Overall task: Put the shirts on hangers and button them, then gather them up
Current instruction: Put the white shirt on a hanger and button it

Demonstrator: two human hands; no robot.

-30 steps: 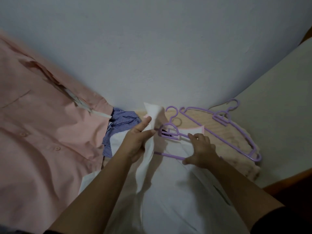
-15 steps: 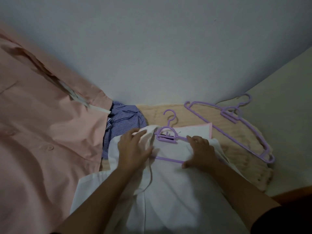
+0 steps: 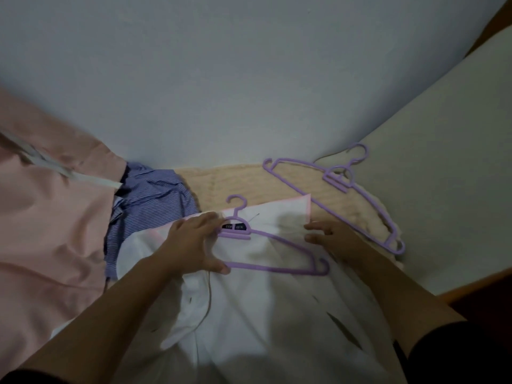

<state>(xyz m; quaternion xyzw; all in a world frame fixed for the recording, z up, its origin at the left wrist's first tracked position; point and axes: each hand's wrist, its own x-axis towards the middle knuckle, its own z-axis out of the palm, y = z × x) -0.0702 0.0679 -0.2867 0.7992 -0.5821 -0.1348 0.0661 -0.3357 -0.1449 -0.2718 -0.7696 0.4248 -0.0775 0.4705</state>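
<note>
A white shirt [image 3: 263, 314] with pink collar trim lies spread in front of me. On its upper part lies a purple hanger [image 3: 279, 245], hook pointing away. My left hand [image 3: 191, 245] covers the hanger's left end, fingers by the neck and thumb on the lower bar, holding it. My right hand [image 3: 327, 234] sits just right of the hanger with curled fingers gripping the shirt's right front edge. The hanger's left arm is hidden under my left hand.
A pink shirt [image 3: 55, 231] fills the left side. A blue striped shirt [image 3: 149, 206] is crumpled between it and the white one. Spare purple hangers [image 3: 340, 184] lie on a beige mat [image 3: 221, 184] at the back right, near a white slab [image 3: 443, 189] and the wall.
My right hand left the hanger and moved right to the shirt's edge, uncovering the hanger's right arm. My left hand shifted from the shirt's fabric onto the hanger's left end.
</note>
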